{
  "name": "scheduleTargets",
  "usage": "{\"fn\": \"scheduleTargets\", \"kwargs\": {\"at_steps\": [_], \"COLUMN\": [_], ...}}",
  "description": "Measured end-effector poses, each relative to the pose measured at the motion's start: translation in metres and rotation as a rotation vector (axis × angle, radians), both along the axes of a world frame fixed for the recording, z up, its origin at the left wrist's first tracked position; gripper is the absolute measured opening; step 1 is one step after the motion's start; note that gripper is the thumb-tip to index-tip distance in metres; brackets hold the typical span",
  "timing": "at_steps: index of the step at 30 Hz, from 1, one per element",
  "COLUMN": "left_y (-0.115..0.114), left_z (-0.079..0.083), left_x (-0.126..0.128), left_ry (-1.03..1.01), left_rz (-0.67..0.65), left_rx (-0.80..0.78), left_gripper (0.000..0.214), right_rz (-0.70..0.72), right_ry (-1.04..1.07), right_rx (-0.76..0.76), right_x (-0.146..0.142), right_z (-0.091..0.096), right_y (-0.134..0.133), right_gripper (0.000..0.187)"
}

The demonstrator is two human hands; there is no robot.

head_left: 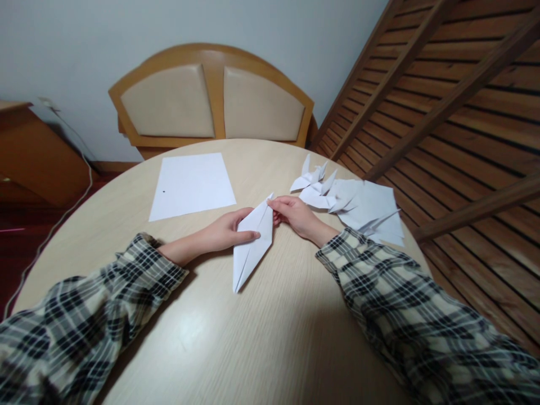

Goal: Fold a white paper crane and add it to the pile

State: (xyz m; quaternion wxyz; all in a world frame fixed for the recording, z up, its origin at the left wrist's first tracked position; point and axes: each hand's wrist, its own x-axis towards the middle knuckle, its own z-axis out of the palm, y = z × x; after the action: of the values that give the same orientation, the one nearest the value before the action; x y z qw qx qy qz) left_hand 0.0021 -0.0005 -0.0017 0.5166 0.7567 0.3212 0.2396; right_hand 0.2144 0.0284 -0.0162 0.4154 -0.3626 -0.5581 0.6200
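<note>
Over the middle of the round table (287, 320), my left hand (223, 231) clamps the crisp, kite-shaped folded paper (252, 253), most fingers hidden beneath; my right hand (297, 216) pinches its far tip. The table's grained wood spreads toward me; spiky folded pieces (314, 198) partly cover loose sheets (373, 199) near its right edge

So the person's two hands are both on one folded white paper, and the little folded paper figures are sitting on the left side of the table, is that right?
Not quite: the head view shows the folded paper figures on the right side of the table. The left hand and right hand are indeed both on one folded white paper.
</note>
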Motion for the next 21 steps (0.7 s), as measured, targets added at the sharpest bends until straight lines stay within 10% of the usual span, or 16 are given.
{"fn": "scheduleTargets", "kwargs": {"at_steps": [21], "left_y": [-0.005], "left_z": [0.01], "left_x": [0.008], "left_ry": [0.03], "left_rz": [0.168], "left_rx": [-0.135], "left_gripper": [0.032], "right_rz": [-0.127], "right_ry": [-0.139], "right_rx": [0.172], "right_x": [-0.012], "right_z": [-0.002], "right_y": [-0.01], "right_gripper": [0.039]}}
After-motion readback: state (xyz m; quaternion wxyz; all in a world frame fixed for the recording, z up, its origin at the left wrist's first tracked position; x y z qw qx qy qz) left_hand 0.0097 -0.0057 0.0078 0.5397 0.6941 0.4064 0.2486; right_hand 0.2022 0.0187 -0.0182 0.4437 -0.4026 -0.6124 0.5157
